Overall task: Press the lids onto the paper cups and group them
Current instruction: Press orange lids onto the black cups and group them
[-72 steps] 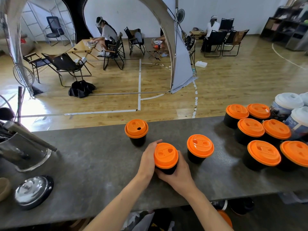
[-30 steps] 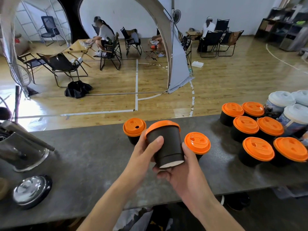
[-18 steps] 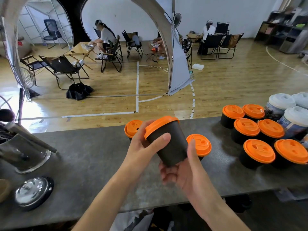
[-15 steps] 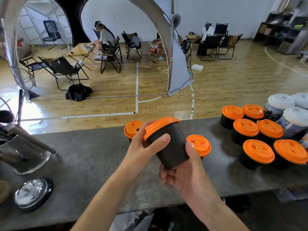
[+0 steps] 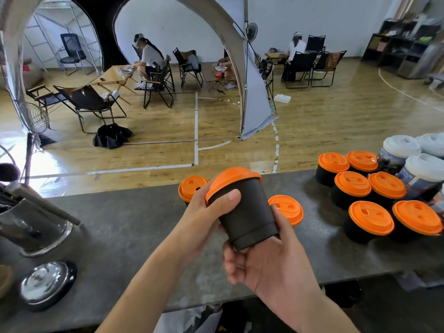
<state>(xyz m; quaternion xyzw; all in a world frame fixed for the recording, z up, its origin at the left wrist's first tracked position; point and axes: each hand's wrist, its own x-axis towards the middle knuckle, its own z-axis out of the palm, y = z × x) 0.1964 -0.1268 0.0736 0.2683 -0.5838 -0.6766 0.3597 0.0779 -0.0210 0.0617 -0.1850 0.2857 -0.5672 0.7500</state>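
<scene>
I hold a black paper cup (image 5: 247,212) with an orange lid (image 5: 230,180) tilted away from me, above the grey counter (image 5: 125,227). My left hand (image 5: 204,212) grips its upper wall, thumb just under the lid rim. My right hand (image 5: 266,258) cups its base from below, fingers curled round it. Two more lidded black cups stand on the counter behind: one (image 5: 191,188) partly hidden by my left hand, one (image 5: 288,209) by my right. A group of several orange-lidded cups (image 5: 371,217) stands at the right.
Taller white-lidded cups (image 5: 420,174) stand at the far right behind the orange group. At the left are a metal container with tools (image 5: 31,227) and a round shiny lid (image 5: 48,284). The counter's far edge overlooks a wooden floor with chairs and seated people.
Since 2.4 s ago both hands lifted the cup off the counter and tipped it away from me. Over the last half second it stays nearly still.
</scene>
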